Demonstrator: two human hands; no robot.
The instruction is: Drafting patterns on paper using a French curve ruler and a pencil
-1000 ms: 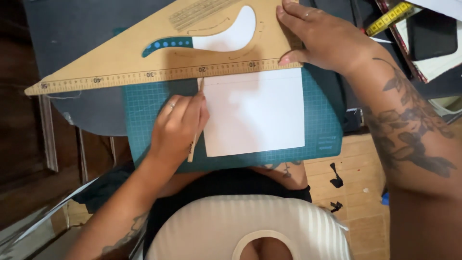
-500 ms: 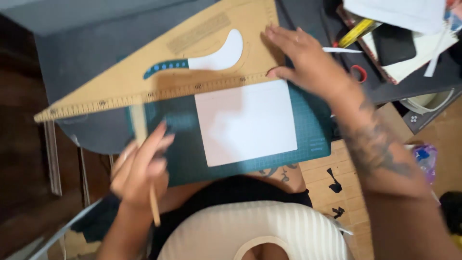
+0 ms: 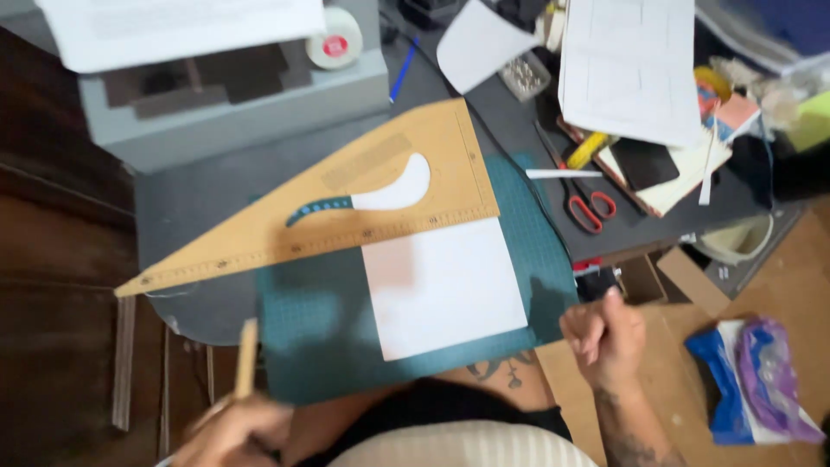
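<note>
Head view: my left hand (image 3: 229, 430) sits low at the near edge of the bench, blurred, fingers wrapped around a thin wooden pencil (image 3: 246, 357) that points up and away from me. My right hand (image 3: 605, 337) is off the work, curled into a loose fist just beside the right edge of the green cutting mat (image 3: 303, 320); it grips nothing I can see. A white sheet of paper (image 3: 445, 290) lies on the mat. The large wooden triangular ruler (image 3: 346, 212) rests along the sheet's far edge, touching it. Red-handled scissors (image 3: 588, 203) lie well apart, further right.
</note>
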